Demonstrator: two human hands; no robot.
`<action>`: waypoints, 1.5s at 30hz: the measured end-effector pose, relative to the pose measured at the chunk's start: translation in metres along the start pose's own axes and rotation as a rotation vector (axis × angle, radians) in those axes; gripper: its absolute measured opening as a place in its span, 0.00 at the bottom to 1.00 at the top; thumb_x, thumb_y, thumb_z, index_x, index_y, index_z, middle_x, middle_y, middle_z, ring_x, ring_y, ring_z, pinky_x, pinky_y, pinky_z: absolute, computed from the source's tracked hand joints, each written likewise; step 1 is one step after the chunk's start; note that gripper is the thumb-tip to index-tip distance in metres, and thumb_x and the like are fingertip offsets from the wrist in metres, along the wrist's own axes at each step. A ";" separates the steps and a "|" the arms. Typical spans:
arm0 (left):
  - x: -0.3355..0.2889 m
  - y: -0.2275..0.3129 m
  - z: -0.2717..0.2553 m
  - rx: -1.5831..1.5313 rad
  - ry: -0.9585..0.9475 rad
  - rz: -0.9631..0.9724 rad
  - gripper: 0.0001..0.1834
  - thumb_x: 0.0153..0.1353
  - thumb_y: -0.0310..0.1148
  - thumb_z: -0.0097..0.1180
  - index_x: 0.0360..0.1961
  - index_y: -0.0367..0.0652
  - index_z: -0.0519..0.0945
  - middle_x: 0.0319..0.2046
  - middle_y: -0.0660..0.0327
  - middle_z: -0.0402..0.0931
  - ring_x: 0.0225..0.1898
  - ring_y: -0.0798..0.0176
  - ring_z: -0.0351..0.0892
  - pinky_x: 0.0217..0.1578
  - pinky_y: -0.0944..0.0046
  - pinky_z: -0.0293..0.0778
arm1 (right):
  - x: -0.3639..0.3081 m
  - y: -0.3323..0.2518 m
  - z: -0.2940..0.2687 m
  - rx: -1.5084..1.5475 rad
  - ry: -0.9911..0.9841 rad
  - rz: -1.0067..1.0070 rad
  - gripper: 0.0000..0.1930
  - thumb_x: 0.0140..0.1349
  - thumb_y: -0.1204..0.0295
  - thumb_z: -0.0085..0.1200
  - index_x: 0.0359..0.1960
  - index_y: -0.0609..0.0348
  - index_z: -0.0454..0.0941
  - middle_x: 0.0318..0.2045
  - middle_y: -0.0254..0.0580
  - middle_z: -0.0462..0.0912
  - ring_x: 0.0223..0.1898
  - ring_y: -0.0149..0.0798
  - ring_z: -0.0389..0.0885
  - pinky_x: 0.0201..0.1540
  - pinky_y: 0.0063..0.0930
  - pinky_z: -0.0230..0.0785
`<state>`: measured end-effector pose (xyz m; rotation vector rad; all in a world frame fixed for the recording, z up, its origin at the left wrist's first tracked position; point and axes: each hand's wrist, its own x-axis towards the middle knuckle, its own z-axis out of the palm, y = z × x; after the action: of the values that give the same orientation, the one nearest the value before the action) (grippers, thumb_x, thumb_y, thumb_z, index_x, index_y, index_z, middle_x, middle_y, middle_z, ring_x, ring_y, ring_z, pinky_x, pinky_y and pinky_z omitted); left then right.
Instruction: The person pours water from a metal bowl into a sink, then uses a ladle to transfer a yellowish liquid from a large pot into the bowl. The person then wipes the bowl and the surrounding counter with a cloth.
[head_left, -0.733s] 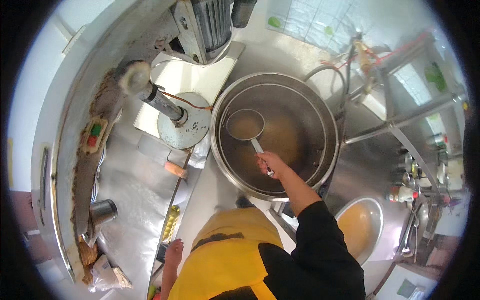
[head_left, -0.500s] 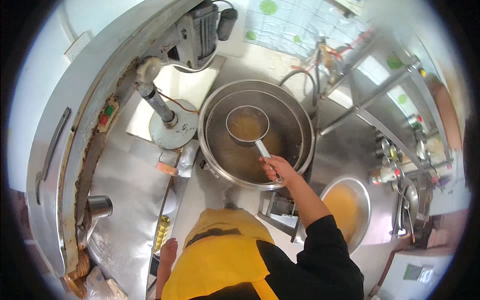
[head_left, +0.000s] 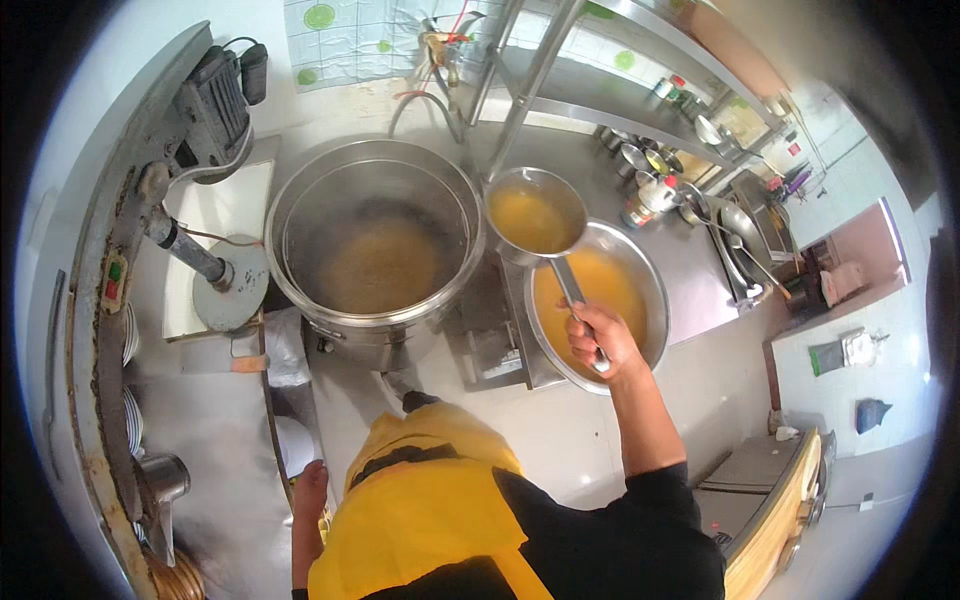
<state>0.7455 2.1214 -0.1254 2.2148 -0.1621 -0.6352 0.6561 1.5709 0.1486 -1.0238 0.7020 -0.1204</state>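
Note:
My right hand [head_left: 607,340] is closed round the metal handle of a large round ladle [head_left: 535,215]. Yellowish liquid fills the ladle's bowl, which is held level between a deep steel stockpot [head_left: 452,305] and a wide steel basin [head_left: 657,300]. The bowl overlaps the basin's far rim in this view. Cloudy brownish broth [head_left: 380,265] shows inside the pot, with haze above it. Orange-yellow liquid [head_left: 600,275] is in the basin. My left hand [head_left: 311,487] hangs low by my yellow apron [head_left: 420,520], fingers loosely curled, near the edge of the left steel table.
A machine with a motor [head_left: 215,115] and round grey plate [head_left: 232,290] stands left of the pot. A steel shelf frame [head_left: 535,80] rises behind the right counter. Bottles, small pots and a wok [head_left: 738,230] sit there. A hose [head_left: 430,100] hangs at the back wall.
My right hand has carried the ladle, now holding liquid, from over the stockpot rightward to the basin's far edge. The view has turned right. My left hand stays low at my side.

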 end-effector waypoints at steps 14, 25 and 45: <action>0.031 0.020 0.005 0.089 -0.065 0.162 0.17 0.63 0.36 0.54 0.49 0.37 0.78 0.40 0.48 0.81 0.41 0.49 0.82 0.44 0.57 0.76 | -0.089 0.026 -0.073 -0.781 0.675 0.002 0.08 0.64 0.71 0.46 0.30 0.62 0.69 0.13 0.36 0.68 0.10 0.29 0.66 0.10 0.25 0.61; 0.027 0.023 0.012 0.025 -0.076 0.068 0.17 0.62 0.36 0.53 0.48 0.38 0.79 0.38 0.48 0.81 0.37 0.48 0.81 0.40 0.55 0.76 | -0.087 0.017 -0.074 -1.655 0.903 -0.181 0.22 0.60 0.70 0.52 0.57 0.63 0.71 0.44 0.63 0.81 0.47 0.61 0.80 0.48 0.48 0.73; -0.029 0.000 0.011 -0.166 0.199 -0.396 0.18 0.64 0.37 0.54 0.50 0.39 0.78 0.39 0.50 0.82 0.39 0.55 0.82 0.42 0.61 0.76 | 0.338 0.150 0.130 -0.833 0.152 0.368 0.04 0.61 0.76 0.47 0.34 0.62 0.74 0.23 0.42 0.73 0.20 0.36 0.71 0.19 0.32 0.64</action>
<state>0.7152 2.1233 -0.1203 2.1457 0.4268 -0.6077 0.9617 1.6095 -0.0936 -1.6618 1.1063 0.4571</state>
